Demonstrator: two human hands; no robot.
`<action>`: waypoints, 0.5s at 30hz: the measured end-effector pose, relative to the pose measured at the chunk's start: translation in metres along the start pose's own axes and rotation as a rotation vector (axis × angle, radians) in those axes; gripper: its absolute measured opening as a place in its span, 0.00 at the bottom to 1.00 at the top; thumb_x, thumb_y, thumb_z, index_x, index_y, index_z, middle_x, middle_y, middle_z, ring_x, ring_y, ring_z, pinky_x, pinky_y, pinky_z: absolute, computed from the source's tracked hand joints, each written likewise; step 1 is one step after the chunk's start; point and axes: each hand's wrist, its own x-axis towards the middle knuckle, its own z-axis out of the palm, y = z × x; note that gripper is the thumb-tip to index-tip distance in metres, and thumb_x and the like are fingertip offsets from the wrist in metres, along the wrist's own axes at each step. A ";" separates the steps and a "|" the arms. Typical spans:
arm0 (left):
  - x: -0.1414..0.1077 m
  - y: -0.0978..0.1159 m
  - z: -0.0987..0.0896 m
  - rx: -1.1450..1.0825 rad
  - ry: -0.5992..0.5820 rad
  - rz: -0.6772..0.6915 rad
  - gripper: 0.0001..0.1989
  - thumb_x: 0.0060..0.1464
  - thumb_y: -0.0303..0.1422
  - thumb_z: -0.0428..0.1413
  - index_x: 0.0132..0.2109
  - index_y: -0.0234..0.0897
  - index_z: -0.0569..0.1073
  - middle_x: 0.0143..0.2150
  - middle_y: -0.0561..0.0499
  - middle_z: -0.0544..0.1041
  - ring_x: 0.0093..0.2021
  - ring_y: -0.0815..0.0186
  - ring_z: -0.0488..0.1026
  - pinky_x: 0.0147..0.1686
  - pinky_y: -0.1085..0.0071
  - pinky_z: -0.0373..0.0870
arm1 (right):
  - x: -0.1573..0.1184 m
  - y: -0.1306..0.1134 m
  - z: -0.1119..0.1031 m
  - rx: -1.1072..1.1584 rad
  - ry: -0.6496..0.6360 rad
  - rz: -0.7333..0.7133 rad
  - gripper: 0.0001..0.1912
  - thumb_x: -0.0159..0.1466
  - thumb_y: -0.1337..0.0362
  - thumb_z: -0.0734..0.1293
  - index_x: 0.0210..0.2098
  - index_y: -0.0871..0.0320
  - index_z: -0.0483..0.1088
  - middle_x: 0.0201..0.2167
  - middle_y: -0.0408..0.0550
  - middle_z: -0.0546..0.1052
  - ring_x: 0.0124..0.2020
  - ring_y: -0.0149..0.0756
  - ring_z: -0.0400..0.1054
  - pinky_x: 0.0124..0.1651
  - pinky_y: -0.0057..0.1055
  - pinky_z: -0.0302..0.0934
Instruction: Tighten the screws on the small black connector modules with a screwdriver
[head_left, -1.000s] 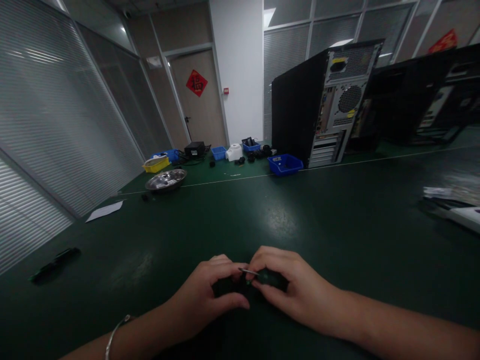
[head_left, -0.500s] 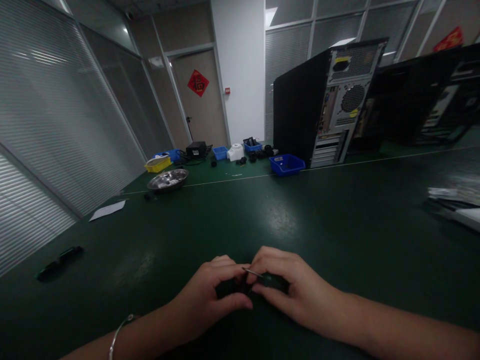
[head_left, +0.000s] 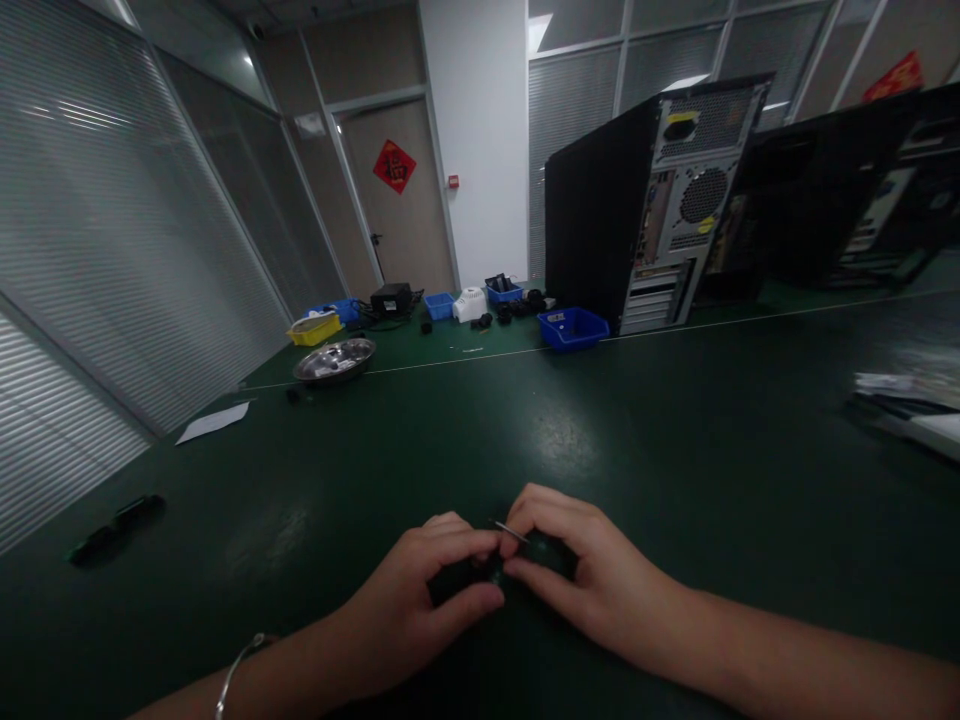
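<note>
My right hand (head_left: 574,560) is closed around a screwdriver (head_left: 514,531), whose thin metal shaft points up and left past my fingers. Its dark handle is mostly hidden inside the palm. Close beside it, my left hand (head_left: 435,590) is curled, thumb and fingertips around a small dark thing (head_left: 492,570) that I cannot make out against the dark green table (head_left: 420,450). The fingertips of both hands nearly meet. A bracelet (head_left: 238,668) circles my left wrist.
Two dark green-black pieces (head_left: 116,528) lie at the left, near a white paper (head_left: 214,423). Farther back stand a metal bowl (head_left: 334,361), a yellow tray (head_left: 315,329), a blue bin (head_left: 574,329) and a black computer case (head_left: 600,210). A blurred pale item (head_left: 911,405) sits at the right.
The screwdriver's shaft has tilted so that its tip points higher. My right hand has risen slightly; my left hand stays in nearly the same place.
</note>
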 end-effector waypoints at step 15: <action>0.016 -0.050 -0.063 -0.762 0.686 -0.363 0.13 0.57 0.24 0.55 0.50 0.30 0.73 0.44 0.43 0.79 0.44 0.62 0.76 0.48 0.68 0.71 | 0.000 -0.001 -0.005 -0.025 -0.004 0.025 0.07 0.64 0.75 0.64 0.38 0.58 0.71 0.37 0.45 0.72 0.39 0.32 0.68 0.42 0.28 0.63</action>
